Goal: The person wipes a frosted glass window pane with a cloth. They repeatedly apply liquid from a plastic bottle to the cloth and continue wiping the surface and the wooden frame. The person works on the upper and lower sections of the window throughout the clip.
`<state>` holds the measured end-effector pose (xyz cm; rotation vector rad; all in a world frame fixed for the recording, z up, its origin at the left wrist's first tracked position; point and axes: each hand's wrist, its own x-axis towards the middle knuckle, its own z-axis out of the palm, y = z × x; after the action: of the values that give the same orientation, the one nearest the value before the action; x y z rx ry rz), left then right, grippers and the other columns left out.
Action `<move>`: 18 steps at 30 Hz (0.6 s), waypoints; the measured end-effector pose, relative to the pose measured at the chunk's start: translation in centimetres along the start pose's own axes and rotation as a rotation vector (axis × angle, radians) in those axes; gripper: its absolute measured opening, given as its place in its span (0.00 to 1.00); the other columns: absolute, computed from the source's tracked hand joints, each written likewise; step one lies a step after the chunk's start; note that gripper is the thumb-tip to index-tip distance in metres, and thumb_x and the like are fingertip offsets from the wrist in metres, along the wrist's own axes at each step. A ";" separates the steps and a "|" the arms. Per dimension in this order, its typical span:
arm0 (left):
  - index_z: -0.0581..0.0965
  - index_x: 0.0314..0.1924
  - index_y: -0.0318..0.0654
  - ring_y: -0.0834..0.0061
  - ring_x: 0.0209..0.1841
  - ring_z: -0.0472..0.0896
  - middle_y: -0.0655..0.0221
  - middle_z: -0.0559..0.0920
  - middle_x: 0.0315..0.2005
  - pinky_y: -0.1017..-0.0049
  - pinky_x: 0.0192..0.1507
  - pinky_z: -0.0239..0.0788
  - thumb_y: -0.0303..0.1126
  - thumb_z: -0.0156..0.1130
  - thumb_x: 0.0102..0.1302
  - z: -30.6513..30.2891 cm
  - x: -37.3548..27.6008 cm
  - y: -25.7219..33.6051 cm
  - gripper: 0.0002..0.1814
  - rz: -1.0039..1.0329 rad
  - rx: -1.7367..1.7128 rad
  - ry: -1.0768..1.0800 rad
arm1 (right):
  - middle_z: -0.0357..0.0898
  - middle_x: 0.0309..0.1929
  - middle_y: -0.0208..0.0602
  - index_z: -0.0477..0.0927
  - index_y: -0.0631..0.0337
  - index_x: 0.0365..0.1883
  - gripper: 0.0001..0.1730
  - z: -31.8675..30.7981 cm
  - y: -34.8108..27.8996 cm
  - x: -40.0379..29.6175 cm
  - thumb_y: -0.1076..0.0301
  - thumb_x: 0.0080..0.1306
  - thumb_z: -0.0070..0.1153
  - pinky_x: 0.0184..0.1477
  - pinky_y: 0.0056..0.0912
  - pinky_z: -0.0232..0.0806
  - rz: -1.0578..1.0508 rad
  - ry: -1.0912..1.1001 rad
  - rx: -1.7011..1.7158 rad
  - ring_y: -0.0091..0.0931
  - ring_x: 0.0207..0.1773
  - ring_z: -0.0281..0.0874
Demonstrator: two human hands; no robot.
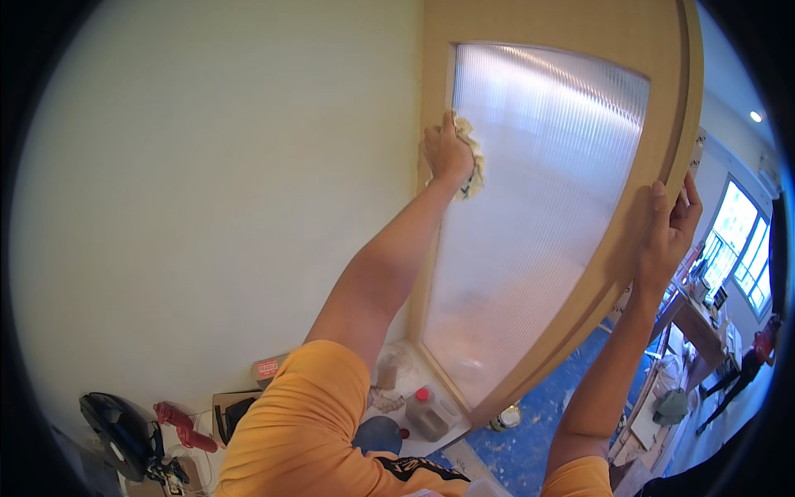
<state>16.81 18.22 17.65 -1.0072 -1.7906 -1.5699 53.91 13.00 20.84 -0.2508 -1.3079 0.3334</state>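
Observation:
My left hand (448, 152) is closed around a crumpled cream cloth (473, 163). It presses the cloth where the light wooden frame of a door (438, 68) meets the left edge of its ribbed translucent pane (528, 205). With the thumb on the door's face and the fingers curled around behind, my right hand (666, 239) grips the door's right edge (682, 93). The door stands upright beside a plain pale wall (217, 186). The far side of the door is mostly hidden, and the pane shows only blurred shapes through it.
By the door's foot stand a plastic jug with a red cap (431, 413) and a tin (506, 418). Blue sheeting (546, 397) covers the floor. At left lie a red tool (184, 427) and a black helmet-like object (115, 432). A person (748, 366) stands far right, near cluttered boards (649, 419).

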 end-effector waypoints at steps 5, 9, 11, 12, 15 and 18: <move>0.75 0.70 0.44 0.45 0.58 0.77 0.42 0.76 0.53 0.53 0.62 0.69 0.31 0.52 0.72 -2.2 7.1 4.9 0.27 0.042 -0.008 0.028 | 0.78 0.65 0.49 0.65 0.67 0.74 0.33 0.3 0.0 0.2 0.62 0.77 0.61 0.62 0.30 0.70 0.010 -0.009 0.021 0.27 0.60 0.79; 0.72 0.71 0.39 0.47 0.59 0.73 0.46 0.74 0.55 0.52 0.64 0.64 0.29 0.54 0.71 -2.3 5.9 4.9 0.28 0.030 -0.069 0.038 | 0.77 0.65 0.48 0.65 0.67 0.74 0.32 0.1 0.3 -0.2 0.64 0.78 0.60 0.62 0.30 0.70 0.004 -0.021 0.019 0.27 0.61 0.78; 0.75 0.69 0.41 0.45 0.59 0.76 0.45 0.76 0.54 0.53 0.63 0.68 0.31 0.50 0.73 -0.8 0.9 1.6 0.25 0.027 0.036 0.047 | 0.77 0.65 0.48 0.64 0.67 0.74 0.32 0.1 0.7 -0.4 0.65 0.78 0.60 0.63 0.30 0.70 0.006 -0.019 0.044 0.27 0.61 0.77; 0.76 0.68 0.41 0.45 0.59 0.76 0.45 0.77 0.55 0.52 0.63 0.68 0.31 0.51 0.73 -0.3 -1.5 0.6 0.25 -0.003 0.035 -0.005 | 0.77 0.66 0.48 0.64 0.67 0.74 0.32 -0.2 0.6 -0.4 0.65 0.78 0.60 0.63 0.30 0.70 0.014 -0.022 0.057 0.27 0.61 0.77; 0.75 0.66 0.37 0.45 0.57 0.76 0.45 0.76 0.54 0.51 0.62 0.68 0.29 0.55 0.69 -1.0 -0.9 0.1 0.25 0.015 0.078 -0.077 | 0.77 0.66 0.49 0.64 0.66 0.75 0.32 -0.2 0.7 -0.1 0.65 0.78 0.59 0.65 0.32 0.69 0.011 -0.019 0.059 0.29 0.64 0.78; 0.77 0.61 0.33 0.43 0.55 0.77 0.44 0.76 0.52 0.50 0.60 0.68 0.27 0.58 0.67 -1.5 4.3 1.6 0.22 0.168 -0.007 -0.034 | 0.78 0.66 0.50 0.63 0.65 0.75 0.32 -0.3 0.9 -0.4 0.64 0.79 0.59 0.66 0.32 0.69 0.014 -0.036 0.032 0.30 0.65 0.78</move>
<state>15.61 17.59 22.26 -1.1619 -1.6761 -1.4653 54.00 13.72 20.13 -0.2284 -1.3357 0.3717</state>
